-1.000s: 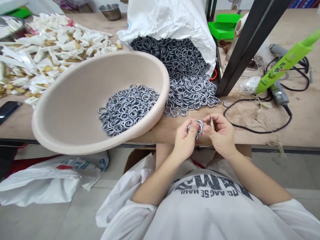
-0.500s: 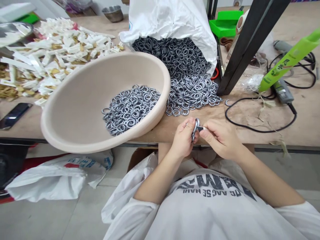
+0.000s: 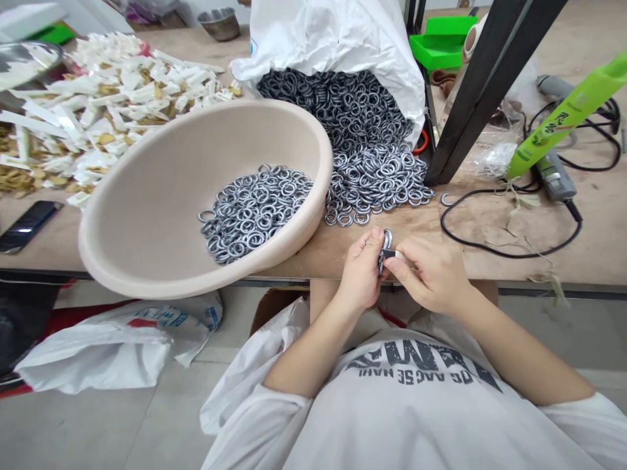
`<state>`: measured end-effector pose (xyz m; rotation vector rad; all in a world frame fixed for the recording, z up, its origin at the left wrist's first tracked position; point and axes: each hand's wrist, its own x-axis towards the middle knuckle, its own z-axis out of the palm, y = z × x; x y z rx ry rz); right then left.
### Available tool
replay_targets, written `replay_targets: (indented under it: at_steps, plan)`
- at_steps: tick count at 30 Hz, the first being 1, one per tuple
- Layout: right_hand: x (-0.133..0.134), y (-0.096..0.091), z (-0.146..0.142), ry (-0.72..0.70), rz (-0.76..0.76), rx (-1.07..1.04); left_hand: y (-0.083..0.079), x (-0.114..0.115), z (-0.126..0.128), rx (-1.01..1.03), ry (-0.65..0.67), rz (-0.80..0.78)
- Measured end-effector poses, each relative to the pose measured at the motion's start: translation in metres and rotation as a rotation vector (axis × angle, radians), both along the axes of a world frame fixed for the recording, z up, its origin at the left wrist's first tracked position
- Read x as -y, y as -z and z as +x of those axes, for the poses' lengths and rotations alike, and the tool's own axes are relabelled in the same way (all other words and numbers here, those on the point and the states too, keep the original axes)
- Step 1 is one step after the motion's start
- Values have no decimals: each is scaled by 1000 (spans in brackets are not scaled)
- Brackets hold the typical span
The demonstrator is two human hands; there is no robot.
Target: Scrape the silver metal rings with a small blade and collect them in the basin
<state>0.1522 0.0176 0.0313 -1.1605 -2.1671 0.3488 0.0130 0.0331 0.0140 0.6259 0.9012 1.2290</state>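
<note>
My left hand is closed around grey rings, which stand on edge between thumb and fingers; how many it holds is hidden. My right hand pinches a small dark flat blade-like piece whose tip meets the rings. Both hands are close together at the table's front edge. To their left, a beige basin tilts toward me with many grey rings in it. Beyond the hands, more loose rings spill from a white sack.
White and tan strips are heaped at the left, with a phone in front. A black metal post rises at right, near a green tray. Further right are a lime-green packet, a grey tool and its black cord.
The dark piece in my right hand has shifted slightly left against the rings, and the right fingers moved with it. My left hand keeps its hold; the view moved a little.
</note>
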Motion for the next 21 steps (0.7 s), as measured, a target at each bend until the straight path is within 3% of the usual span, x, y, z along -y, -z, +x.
replay_targets:
  at_steps: [7, 11, 12, 17, 21]
  plan:
    - [-16, 6, 3, 22, -214, -101, 8, -2, -4, -19, 62, -31]
    - [-36, 13, 16, 298, -257, -154, 7, 5, -5, -30, 180, 25]
    - [-37, 14, 17, 306, -256, -191, 6, 7, -5, -31, 183, 34]
    - [-18, 11, -2, 13, -361, -501, 9, 6, -6, -62, 104, 72]
    - [-22, 12, -10, -51, -548, -650, 12, 10, -6, -98, 137, 106]
